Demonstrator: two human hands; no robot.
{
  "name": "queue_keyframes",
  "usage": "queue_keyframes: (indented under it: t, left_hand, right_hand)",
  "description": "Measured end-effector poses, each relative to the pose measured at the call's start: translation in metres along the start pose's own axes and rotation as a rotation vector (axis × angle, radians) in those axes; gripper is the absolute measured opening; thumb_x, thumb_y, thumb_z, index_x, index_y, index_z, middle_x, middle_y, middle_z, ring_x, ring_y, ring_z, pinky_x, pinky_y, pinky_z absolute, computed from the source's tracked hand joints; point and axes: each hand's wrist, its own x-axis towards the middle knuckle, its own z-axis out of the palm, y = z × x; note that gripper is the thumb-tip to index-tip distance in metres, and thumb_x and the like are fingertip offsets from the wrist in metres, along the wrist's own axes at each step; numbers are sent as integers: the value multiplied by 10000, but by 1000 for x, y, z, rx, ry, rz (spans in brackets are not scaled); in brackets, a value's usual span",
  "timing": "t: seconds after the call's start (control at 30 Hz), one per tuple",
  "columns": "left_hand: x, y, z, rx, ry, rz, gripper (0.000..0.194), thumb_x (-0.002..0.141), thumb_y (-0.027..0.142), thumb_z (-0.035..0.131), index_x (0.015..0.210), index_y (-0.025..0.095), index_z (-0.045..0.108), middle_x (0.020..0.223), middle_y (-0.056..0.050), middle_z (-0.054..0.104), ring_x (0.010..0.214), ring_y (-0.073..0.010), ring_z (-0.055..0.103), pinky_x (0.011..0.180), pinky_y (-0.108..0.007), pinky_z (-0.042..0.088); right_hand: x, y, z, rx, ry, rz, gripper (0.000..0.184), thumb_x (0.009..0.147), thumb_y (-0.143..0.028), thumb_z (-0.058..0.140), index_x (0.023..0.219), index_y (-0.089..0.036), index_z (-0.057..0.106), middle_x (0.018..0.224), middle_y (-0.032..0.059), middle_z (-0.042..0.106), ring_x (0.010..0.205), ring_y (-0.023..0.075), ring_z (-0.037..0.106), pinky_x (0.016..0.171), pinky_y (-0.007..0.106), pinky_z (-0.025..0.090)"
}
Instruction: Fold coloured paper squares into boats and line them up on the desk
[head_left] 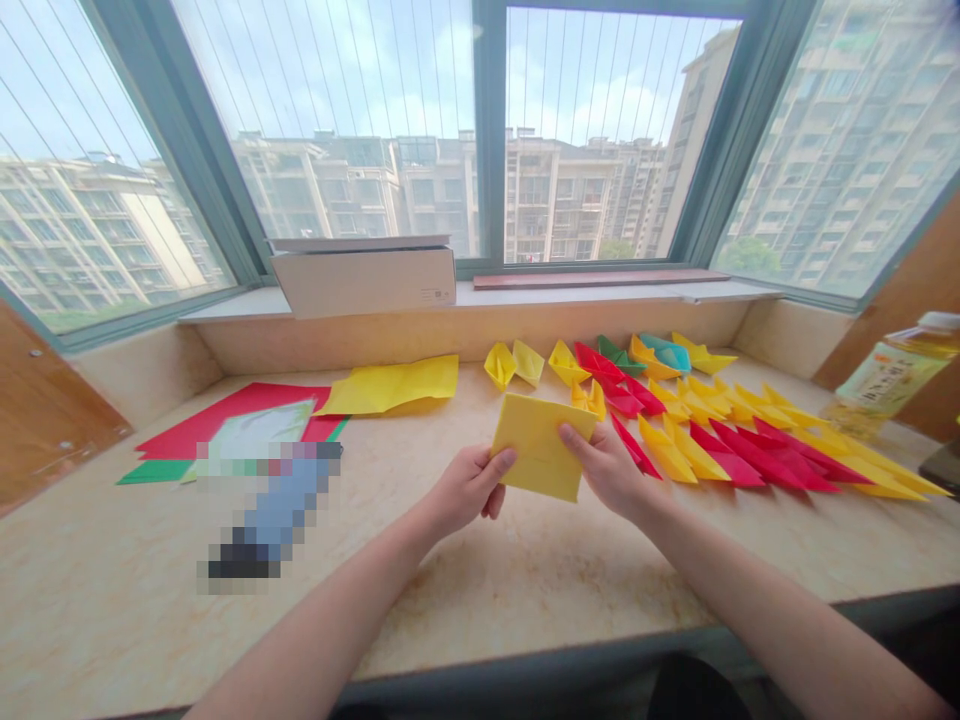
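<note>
A folded square of yellow paper [541, 455] is held up above the ledge, tilted a little. My left hand [472, 482] pinches its left edge, thumb on the near face and fingers behind. On the opposite side, my right hand [606, 460] grips the upper right edge with the thumb on top. Just beyond the paper stand folded paper boats, among them a yellow boat [499, 366] and a pale yellow boat [528, 362]. Red boats [772, 455] and yellow boats [667, 448] lie in rows to the right of my right hand.
A yellow sheet [397, 385] and red paper [247, 405] lie at the left, near a blurred-out object [281, 510]. At the far right stands a bottle [892, 375]. A white box [367, 278] rests on the sill below the windows.
</note>
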Motion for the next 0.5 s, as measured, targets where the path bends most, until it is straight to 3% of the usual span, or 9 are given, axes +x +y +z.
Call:
queue_keyframes:
  t: [0.13,0.23,0.33,0.4,0.5]
  left_hand:
    - [4,5,-3,-152,111,24,430,875,565,607,975,147,626,533,50,528,411,-92,472,391,-193,362]
    - [2,12,-5,-420,112,48,472,834,384,697,1249,203,563,901,-40,681,713,-144,651,601,-237,521]
    - [-3,17,-5,-659,64,73,565,811,308,649,1356,259,508,1205,-75,663,990,-207,675,815,-308,543]
    - [-4,17,-4,-727,66,66,599,851,378,590,1425,286,447,1256,-72,652,1038,-230,671,844,-340,546]
    - [-2,15,-2,-692,157,37,673,898,448,602,1499,344,316,1248,-61,669,1013,-219,687,830,-338,553]
  right_hand:
    - [-3,-2,-3,-242,-24,-231,358,917,-517,641,1122,-245,752,1062,71,760,973,285,716,840,416,594]
    - [-5,-2,-6,-508,-173,-470,260,989,-345,573,1198,-307,723,1320,70,659,1218,280,617,1000,475,524]
    - [-4,0,-9,-738,-255,-672,377,999,-173,500,1298,-347,651,1431,55,571,1337,259,519,1076,522,456]
    - [-3,-1,-9,-860,-263,-751,495,964,-82,482,1357,-362,595,1463,38,538,1374,246,477,1124,540,396]
    - [-5,-5,-5,-996,-359,-768,618,896,-62,533,1462,-306,486,1537,63,440,1446,256,369,1181,547,305]
